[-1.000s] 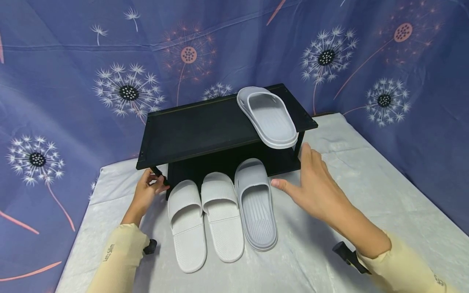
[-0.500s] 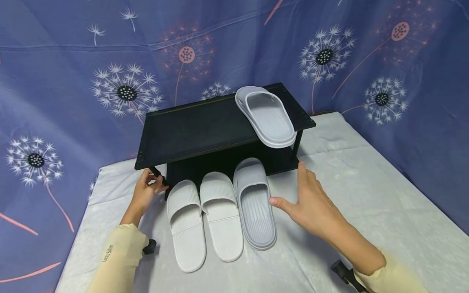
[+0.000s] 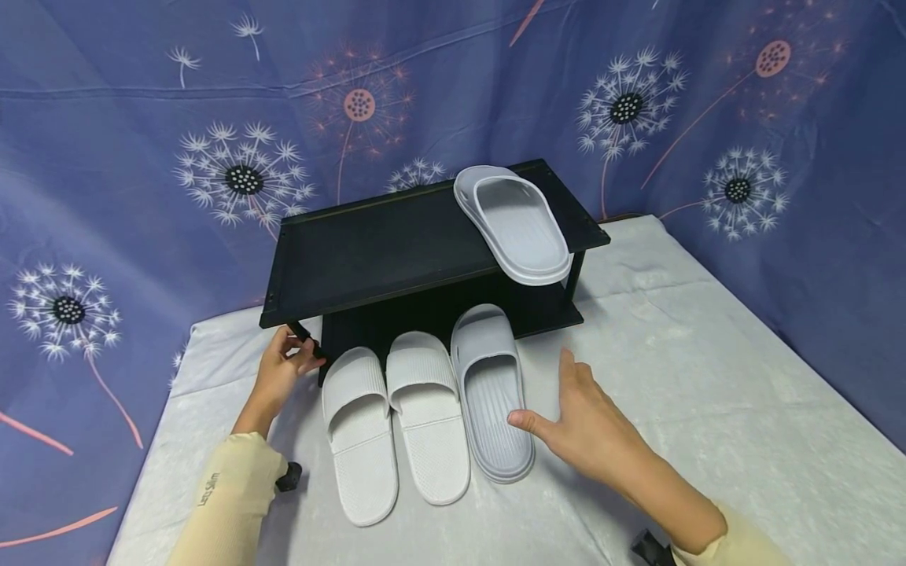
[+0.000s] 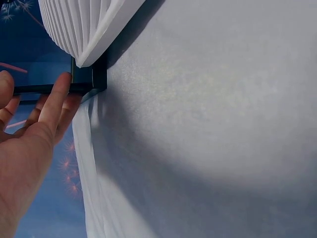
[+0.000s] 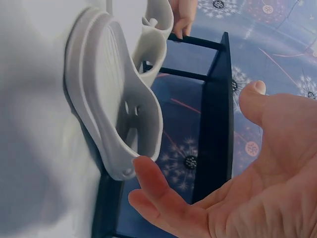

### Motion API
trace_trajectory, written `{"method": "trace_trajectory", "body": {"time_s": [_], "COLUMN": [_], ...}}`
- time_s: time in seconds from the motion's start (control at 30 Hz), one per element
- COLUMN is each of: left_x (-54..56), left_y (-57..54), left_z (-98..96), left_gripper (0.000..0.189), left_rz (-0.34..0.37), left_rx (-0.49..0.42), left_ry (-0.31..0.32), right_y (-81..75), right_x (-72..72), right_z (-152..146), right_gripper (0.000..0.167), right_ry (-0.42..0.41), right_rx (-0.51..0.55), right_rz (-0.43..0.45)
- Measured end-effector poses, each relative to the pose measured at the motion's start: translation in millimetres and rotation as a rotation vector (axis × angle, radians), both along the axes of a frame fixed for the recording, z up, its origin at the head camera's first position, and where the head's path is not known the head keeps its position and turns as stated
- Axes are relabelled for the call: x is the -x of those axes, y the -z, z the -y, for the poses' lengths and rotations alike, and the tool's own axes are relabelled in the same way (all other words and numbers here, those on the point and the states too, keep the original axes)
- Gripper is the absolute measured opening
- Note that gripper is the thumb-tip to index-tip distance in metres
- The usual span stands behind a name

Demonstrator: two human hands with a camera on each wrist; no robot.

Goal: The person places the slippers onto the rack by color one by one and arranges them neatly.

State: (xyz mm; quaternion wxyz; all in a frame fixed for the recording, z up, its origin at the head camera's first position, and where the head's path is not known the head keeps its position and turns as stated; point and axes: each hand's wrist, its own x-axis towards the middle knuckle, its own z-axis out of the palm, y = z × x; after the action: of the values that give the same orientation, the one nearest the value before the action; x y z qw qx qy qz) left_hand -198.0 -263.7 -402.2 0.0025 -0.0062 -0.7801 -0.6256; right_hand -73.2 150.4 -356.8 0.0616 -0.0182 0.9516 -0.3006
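My left hand [image 3: 281, 369] grips the front left post [image 3: 303, 333] of a two-tier black shoe rack [image 3: 368, 255], thumb and fingers about it. My right hand [image 3: 594, 424] is held with fingers extended and thumb apart, holding nothing. In the head view its thumb overlaps the heel part of a grey slipper [image 3: 493, 401]; contact cannot be told. Left of that slipper lie two white ribbed slippers [image 3: 362, 440], side by side. All three have their toes at the lower shelf and their heels toward me. Another grey slipper [image 3: 524, 228] sits on the top shelf's right end.
A pale cloth [image 3: 715, 377] covers the table under the rack. Blue curtain fabric [image 3: 453, 71] with dandelion prints hangs behind and at both sides. The lower shelf [image 3: 541, 310] is partly hidden by the slippers and the top shelf.
My right hand has moved down and left, away from the rack's right side, toward the lower grey slipper. The left hand and the slippers stay in place.
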Motion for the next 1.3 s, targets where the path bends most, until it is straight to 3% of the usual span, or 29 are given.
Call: {"method": "trace_trajectory", "body": {"time_s": [0.4,0.57,0.8,1.1,1.3], "left_x": [-0.2,5.2,12.1,11.3,12.1], "left_y": [-1.4,8.3,23.0,23.4,24.8], "left_z": [0.0,5.4,13.5,12.3,13.7], "left_gripper": [0.026,0.016,0.014,0.021,0.015], "left_rz": [-0.002,-0.006,-0.017,-0.026,-0.015], "left_rx": [0.006,-0.007,-0.018,0.004,-0.008], "left_ry": [0.01,0.005,0.006,0.006,0.001], "right_y": [23.1,34.1,45.3,56.9,58.3], "right_x": [-11.2,-15.1,-19.0,-22.0,-23.1], "right_z": [13.1,18.6,23.1,30.5,36.7], "right_gripper": [0.117,0.114,0.114,0.11,0.108], "right_ry": [-0.009,-0.003,0.003,-0.01,-0.014], "right_rx": [-0.018,-0.009,-0.021,-0.079,-0.089], "right_rz": [0.083,0.102,0.086,0.049,0.045]}}
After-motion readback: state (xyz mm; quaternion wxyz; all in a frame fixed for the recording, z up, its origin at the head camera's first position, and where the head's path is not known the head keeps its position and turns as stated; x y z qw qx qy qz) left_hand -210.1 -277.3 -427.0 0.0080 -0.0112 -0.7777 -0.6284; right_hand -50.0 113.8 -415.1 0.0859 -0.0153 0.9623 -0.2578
